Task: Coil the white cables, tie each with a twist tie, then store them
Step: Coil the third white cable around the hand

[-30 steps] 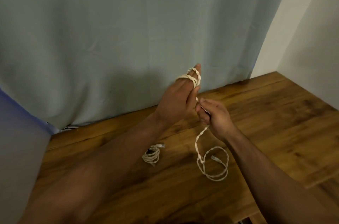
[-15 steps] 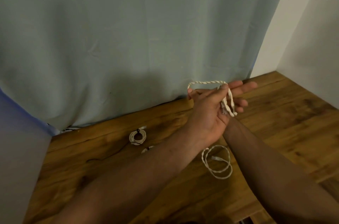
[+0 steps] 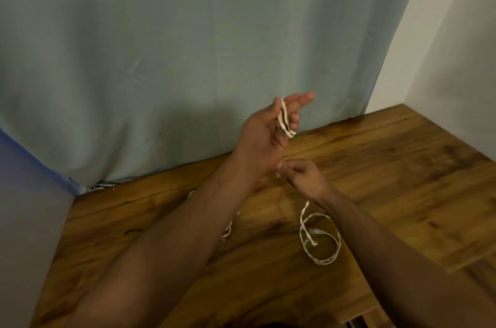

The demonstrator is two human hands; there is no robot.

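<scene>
My left hand (image 3: 264,137) is raised above the wooden table (image 3: 402,180), fingers pointing right, with a few loops of the white cable (image 3: 284,119) wound round them and the thumb on top. Below it, my right hand (image 3: 303,177) pinches the same cable with curled fingers. From under that hand the cable drops to the table, where its loose end lies in a ring (image 3: 320,244). A second white cable (image 3: 228,231) peeks out from behind my left forearm, mostly hidden.
A grey-green curtain (image 3: 188,59) hangs along the table's back edge and a white wall (image 3: 456,59) closes the right side. A thin dark strand (image 3: 132,231) lies on the table at the left. The table's front edge (image 3: 456,268) steps down at the right.
My right hand has dropped from behind the left hand's fingers to below its wrist, still on the cable. My left forearm now covers the small coil on the table.
</scene>
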